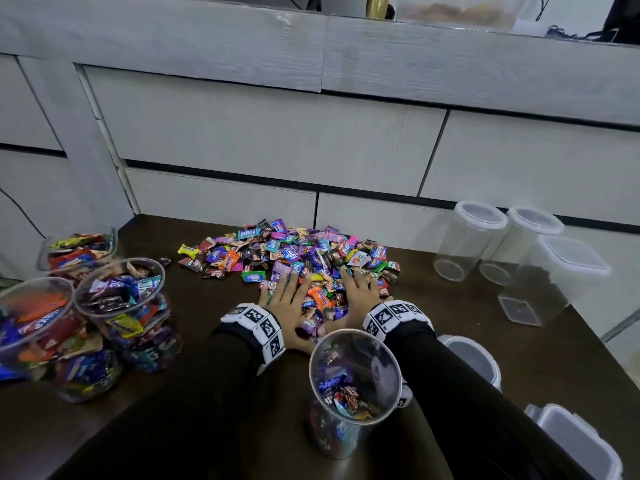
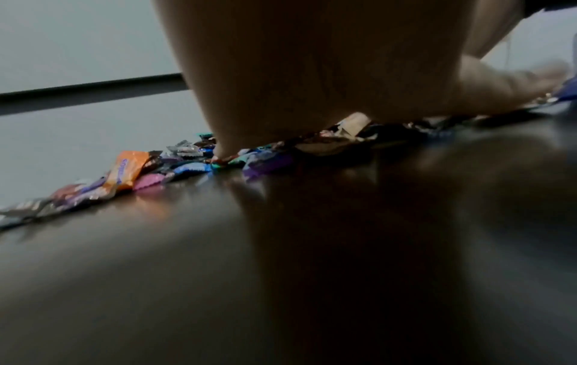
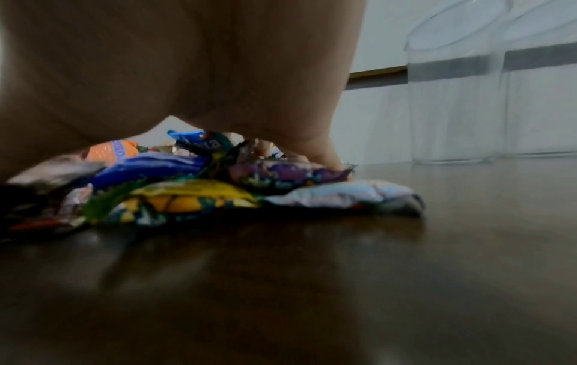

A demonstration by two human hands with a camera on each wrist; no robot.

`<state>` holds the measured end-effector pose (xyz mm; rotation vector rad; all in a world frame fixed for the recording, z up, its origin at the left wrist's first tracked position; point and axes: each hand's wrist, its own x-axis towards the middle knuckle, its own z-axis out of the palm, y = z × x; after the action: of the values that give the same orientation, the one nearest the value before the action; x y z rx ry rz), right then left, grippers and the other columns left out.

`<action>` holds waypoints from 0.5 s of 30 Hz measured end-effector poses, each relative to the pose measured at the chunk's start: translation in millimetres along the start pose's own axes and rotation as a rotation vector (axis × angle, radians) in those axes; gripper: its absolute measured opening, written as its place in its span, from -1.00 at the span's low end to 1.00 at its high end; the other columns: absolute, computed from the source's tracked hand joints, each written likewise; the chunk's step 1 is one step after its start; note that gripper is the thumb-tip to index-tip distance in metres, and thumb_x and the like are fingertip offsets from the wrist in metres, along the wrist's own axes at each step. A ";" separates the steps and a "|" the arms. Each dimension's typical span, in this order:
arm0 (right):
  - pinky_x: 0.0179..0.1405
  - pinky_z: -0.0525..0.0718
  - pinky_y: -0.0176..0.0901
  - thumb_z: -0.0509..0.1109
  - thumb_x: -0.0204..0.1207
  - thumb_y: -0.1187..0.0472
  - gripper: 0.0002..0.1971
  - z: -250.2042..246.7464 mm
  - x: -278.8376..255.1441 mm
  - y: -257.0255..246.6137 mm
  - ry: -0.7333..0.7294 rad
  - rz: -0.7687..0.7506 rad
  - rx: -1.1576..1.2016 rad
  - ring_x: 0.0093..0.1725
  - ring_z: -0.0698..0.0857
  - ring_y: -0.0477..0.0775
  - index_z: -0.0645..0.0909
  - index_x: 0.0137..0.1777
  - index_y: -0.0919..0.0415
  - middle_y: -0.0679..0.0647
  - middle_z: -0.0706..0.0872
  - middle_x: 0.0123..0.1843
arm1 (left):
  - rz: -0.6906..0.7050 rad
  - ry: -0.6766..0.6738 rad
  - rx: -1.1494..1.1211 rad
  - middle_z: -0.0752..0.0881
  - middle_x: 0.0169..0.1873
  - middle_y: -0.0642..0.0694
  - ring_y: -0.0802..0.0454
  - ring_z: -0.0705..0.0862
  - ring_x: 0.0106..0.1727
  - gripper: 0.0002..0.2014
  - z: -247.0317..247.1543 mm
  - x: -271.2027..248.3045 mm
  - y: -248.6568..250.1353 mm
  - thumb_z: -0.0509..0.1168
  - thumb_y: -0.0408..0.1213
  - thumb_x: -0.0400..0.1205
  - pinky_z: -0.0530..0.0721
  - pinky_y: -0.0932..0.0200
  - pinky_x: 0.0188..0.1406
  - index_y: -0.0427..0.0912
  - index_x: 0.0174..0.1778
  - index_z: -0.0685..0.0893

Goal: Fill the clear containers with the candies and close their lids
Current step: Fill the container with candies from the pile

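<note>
A heap of wrapped candies [image 1: 294, 258] lies mid-table. My left hand [image 1: 284, 299] and right hand [image 1: 356, 296] lie flat on its near edge, fingers straight, palms facing each other with several candies [image 1: 320, 306] between them. In the left wrist view the palm [image 2: 312, 61] presses on candies [image 2: 131, 172]. The right wrist view shows the palm [image 3: 187, 74] over wrappers [image 3: 187, 197]. A clear round container [image 1: 353, 389], partly filled, stands open just in front of my wrists.
Three filled open containers [image 1: 121, 296] and one further back [image 1: 79, 251] stand at the left. Lidded empty containers [image 1: 471, 237] [image 1: 554, 278] [image 3: 452, 98] stand at the right. Loose lids [image 1: 474, 358] [image 1: 581, 441] lie near the right front. Cabinet drawers [image 1: 277, 133] rise behind the table.
</note>
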<state>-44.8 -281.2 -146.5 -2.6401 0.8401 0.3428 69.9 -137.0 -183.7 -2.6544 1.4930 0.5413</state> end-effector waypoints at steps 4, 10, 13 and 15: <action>0.57 0.15 0.36 0.58 0.21 -0.25 0.19 -4.9 1.3 2.5 0.042 -0.160 -0.047 0.65 0.02 0.34 -0.19 0.66 -0.13 0.16 -0.01 0.69 | 0.037 0.048 0.023 -0.39 0.67 -0.09 -0.14 -0.29 0.70 0.10 -5.7 7.4 10.1 0.26 0.38 0.50 -0.12 -0.41 0.61 0.09 0.66 -0.38; 0.47 0.33 0.20 0.48 0.45 0.01 -0.18 -7.7 6.0 -0.9 0.097 -0.268 -0.105 0.50 0.29 0.38 0.10 0.62 -0.06 0.30 0.25 0.51 | 0.010 0.217 0.195 0.12 0.65 -0.15 -0.17 0.16 0.61 -0.23 -11.5 3.5 14.8 0.17 0.26 0.63 0.23 -0.16 0.47 0.16 0.69 -0.02; 0.40 0.44 0.15 0.48 0.47 0.06 -0.30 -10.9 5.6 -3.5 0.094 -0.273 -0.075 0.40 0.42 0.36 0.24 0.55 0.04 0.29 0.29 0.43 | 0.007 0.255 0.217 0.33 0.49 -0.18 -0.17 0.31 0.49 -0.33 -17.9 0.5 17.2 0.17 0.17 0.67 0.38 -0.08 0.36 0.10 0.66 0.11; 0.30 0.52 0.09 0.47 0.49 0.14 -0.39 -13.9 4.1 -4.0 0.089 -0.272 -0.071 0.32 0.52 0.34 0.31 0.49 0.10 0.28 0.33 0.39 | 0.015 0.208 0.180 0.37 0.42 -0.21 -0.18 0.36 0.45 -0.35 -24.7 -2.2 18.8 0.18 0.14 0.69 0.47 -0.07 0.31 0.06 0.65 0.12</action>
<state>-37.5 -285.7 -134.2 -2.8068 0.4917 0.1880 60.0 -150.5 -157.4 -2.6260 1.5309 0.1253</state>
